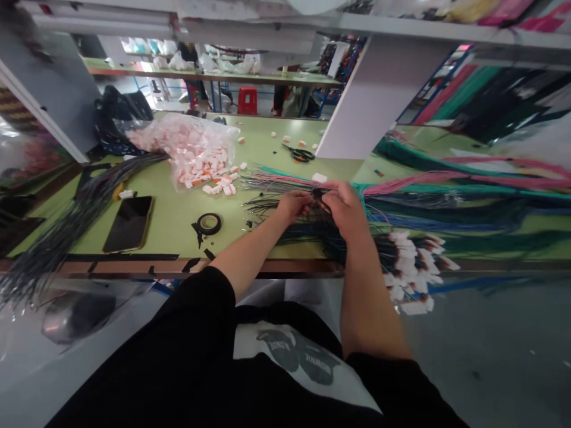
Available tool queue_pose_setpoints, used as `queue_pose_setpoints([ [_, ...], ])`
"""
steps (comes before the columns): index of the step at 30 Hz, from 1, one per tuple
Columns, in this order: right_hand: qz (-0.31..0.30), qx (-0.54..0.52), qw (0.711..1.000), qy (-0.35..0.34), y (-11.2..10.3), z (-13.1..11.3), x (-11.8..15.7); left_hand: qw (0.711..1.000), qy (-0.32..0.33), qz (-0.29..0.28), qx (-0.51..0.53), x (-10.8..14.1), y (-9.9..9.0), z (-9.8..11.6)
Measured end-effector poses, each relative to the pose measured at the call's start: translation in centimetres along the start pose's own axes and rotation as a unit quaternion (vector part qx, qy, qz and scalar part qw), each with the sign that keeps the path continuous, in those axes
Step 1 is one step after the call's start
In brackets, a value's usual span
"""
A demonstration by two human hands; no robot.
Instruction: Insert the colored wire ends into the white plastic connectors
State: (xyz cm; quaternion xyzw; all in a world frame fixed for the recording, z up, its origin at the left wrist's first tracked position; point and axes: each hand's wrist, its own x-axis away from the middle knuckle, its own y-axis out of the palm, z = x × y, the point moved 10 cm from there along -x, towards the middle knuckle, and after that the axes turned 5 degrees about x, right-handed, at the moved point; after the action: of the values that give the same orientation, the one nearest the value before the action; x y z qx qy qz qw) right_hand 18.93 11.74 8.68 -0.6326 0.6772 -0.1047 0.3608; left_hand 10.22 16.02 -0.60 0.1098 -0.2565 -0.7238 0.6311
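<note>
My left hand [294, 205] and my right hand [343, 205] are close together over the bundles of thin wires on the green bench. Both have their fingers closed around dark wires [317, 195] between them; the exact ends are too small to make out. Just beyond my right hand lies a white connector [319, 178]. Pink wires [414, 181] and green, blue and black ones run off to the right. Several white connectors on wires [408, 261] hang in a cluster over the front edge beside my right forearm.
A clear plastic bag [196, 145] spills white and orange connectors to the left. Scissors [300, 153] lie at the back. A roll of black tape [209, 224], a phone [128, 223] and grey wires [84, 208] are on the left. A white upright panel [379, 89] stands behind my right hand.
</note>
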Motion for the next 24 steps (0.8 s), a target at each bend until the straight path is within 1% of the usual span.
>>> queue_pose_setpoints([
  [2,0.017,0.035,0.999,0.023,0.0,1.6,-0.1,0.999,0.027,0.016,-0.019,0.3,-0.2,0.5],
  [5,0.028,0.093,0.995,0.032,0.3,2.4,-0.3,0.997,0.048,0.026,-0.051,0.7,-0.1,1.0],
  [9,0.055,0.184,0.981,0.033,0.0,2.5,-0.6,0.994,0.059,0.026,-0.084,1.0,0.2,1.5],
  [11,0.066,0.211,0.975,0.02,-0.1,2.3,-0.6,0.992,0.064,0.027,-0.105,1.1,0.3,1.7],
  [15,0.067,0.242,0.968,-0.005,0.2,1.9,-0.7,0.986,0.071,0.012,-0.151,1.4,0.9,2.1],
  [20,0.06,0.282,0.958,-0.01,0.3,1.7,-0.9,0.976,0.097,-0.019,-0.194,2.0,1.7,3.0],
  [24,0.055,0.288,0.956,-0.006,0.3,1.8,-1.0,0.966,0.114,-0.038,-0.229,2.5,2.2,3.6],
])
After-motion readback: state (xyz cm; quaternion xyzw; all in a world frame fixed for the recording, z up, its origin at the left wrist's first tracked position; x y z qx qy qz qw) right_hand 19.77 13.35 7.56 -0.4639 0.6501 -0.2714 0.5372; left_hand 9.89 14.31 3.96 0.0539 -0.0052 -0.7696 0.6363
